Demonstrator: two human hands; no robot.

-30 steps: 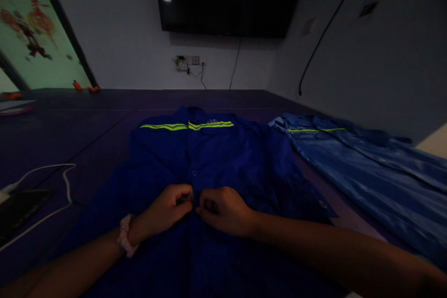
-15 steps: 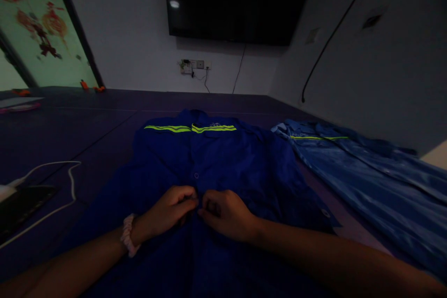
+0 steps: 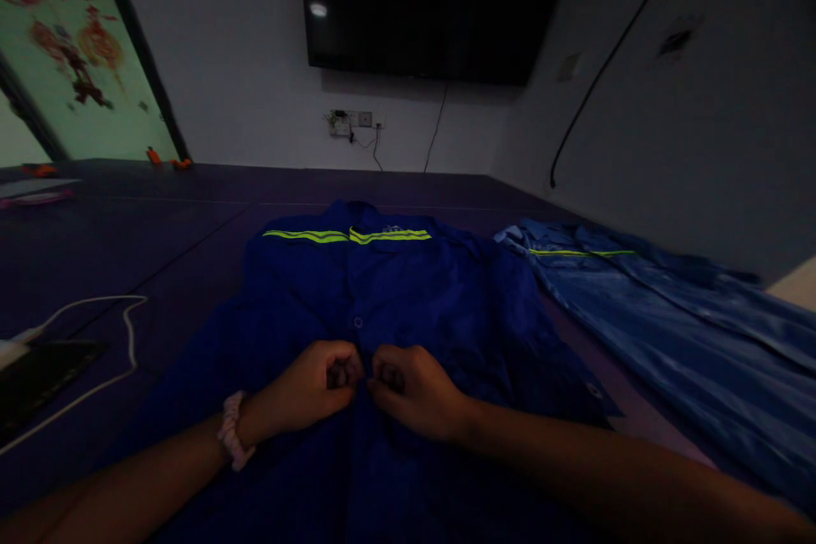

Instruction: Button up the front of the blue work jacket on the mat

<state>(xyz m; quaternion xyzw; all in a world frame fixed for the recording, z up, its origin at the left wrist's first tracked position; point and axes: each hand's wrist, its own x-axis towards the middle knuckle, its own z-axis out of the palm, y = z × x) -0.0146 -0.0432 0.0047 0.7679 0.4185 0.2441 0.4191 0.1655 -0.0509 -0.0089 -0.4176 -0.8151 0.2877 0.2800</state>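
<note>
A dark blue work jacket (image 3: pixel 421 289) with yellow-green stripes across the chest lies spread out in front of me, collar at the far end. Both hands meet at its front opening, below a visible round button (image 3: pixel 358 323). My left hand (image 3: pixel 319 382), with a pale scrunchie (image 3: pixel 235 431) on the wrist, has its fingers curled and pinched at the placket. Facing it from the other side, my right hand (image 3: pixel 411 387) pinches the cloth too. Whatever small part lies between the fingertips is hidden.
A second, lighter blue garment (image 3: pixel 637 297) with a yellow stripe lies to the right. At left are a dark phone (image 3: pixel 44 382) and a white cable (image 3: pixel 131 331). A television (image 3: pixel 439 4) hangs on the wall beyond the purple floor (image 3: pixel 191 212).
My left hand's fingers have curled in more, with the thumb shifted lower. The right hand stays almost in place, and the jacket lies as before.
</note>
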